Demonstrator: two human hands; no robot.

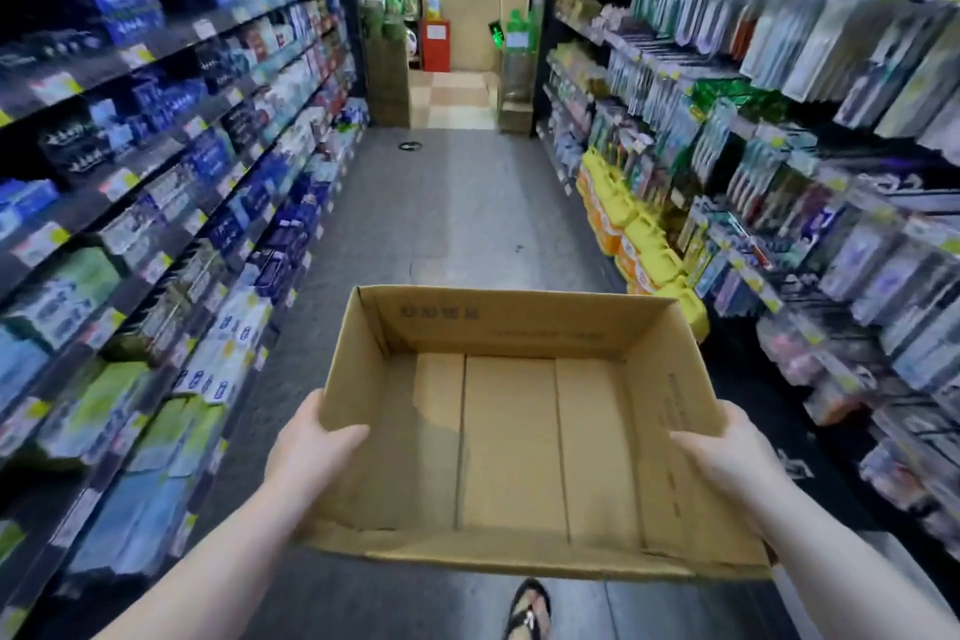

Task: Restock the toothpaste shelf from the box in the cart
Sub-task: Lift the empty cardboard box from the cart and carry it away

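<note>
I hold an open cardboard box [511,437] in front of me, above the aisle floor. Nothing lies inside it; only its bare bottom flaps show. My left hand [306,447] grips the box's left wall, thumb hooked over the rim. My right hand [737,457] grips the right wall the same way. The toothpaste shelves [171,182] run along my left, packed with blue, white and green cartons. No cart is in view.
Racks of hanging toothbrush packs [779,120] line the right side, with yellow packs [639,234] stacked low. The grey aisle floor [441,203] runs ahead to stacked goods and a red stand [435,44]. A small dark object [409,146] lies on the floor. My sandalled foot [527,611] shows below the box.
</note>
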